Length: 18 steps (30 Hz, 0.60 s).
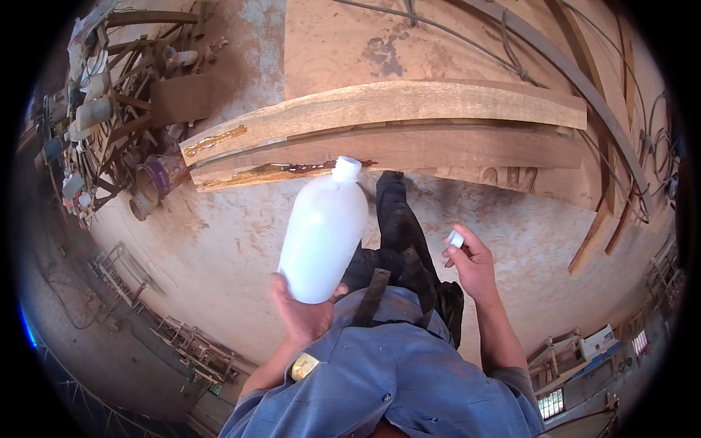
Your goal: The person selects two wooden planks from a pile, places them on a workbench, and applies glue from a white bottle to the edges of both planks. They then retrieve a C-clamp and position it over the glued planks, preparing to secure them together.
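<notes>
My left hand (303, 312) grips the base of a white plastic bottle (324, 231), tipped so its neck points at the edge of a wooden plank (409, 104). Amber glue (252, 175) lies in streaks along the lower plank's (438, 148) left end, and another streak (213, 141) sits on the upper plank. My right hand (471, 263) is raised at the right and pinches a small white bottle cap (456, 239) between thumb and fingers. My dark trouser leg (398, 226) stretches toward the planks.
Stacked curved wooden planks and a carved board (511, 177) rest on a dusty floor. A pile of tins, bottles and wood scraps (109, 124) sits at the left. Cables (511, 58) run across a board behind. Leaning slats (606, 212) stand at the right.
</notes>
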Each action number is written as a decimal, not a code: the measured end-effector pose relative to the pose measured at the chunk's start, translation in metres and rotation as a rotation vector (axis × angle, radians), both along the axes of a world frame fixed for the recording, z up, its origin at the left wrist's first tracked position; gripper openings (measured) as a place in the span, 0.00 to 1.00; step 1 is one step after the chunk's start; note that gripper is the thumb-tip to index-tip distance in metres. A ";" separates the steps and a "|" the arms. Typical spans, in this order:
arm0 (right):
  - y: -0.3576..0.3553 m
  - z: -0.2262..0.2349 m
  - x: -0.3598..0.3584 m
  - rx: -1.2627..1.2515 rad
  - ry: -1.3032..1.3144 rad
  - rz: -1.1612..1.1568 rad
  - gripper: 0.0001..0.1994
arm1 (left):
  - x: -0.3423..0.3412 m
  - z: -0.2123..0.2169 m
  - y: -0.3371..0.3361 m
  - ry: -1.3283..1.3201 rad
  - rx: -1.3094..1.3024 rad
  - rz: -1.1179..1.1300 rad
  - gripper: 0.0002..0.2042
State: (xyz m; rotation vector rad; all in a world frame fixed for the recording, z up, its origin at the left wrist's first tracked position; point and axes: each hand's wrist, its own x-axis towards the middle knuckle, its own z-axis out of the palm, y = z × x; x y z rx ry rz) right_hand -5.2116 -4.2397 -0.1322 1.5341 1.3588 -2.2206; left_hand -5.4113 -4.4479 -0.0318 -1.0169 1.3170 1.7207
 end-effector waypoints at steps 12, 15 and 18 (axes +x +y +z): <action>-0.002 0.002 0.004 0.006 0.014 -0.011 0.22 | 0.008 -0.003 0.000 -0.037 0.046 0.003 0.38; -0.001 0.003 0.001 0.000 0.001 -0.010 0.23 | 0.005 -0.003 -0.006 -0.026 0.051 0.007 0.38; -0.002 0.001 0.001 -0.004 0.012 0.002 0.23 | 0.004 -0.002 -0.007 -0.002 0.062 0.009 0.38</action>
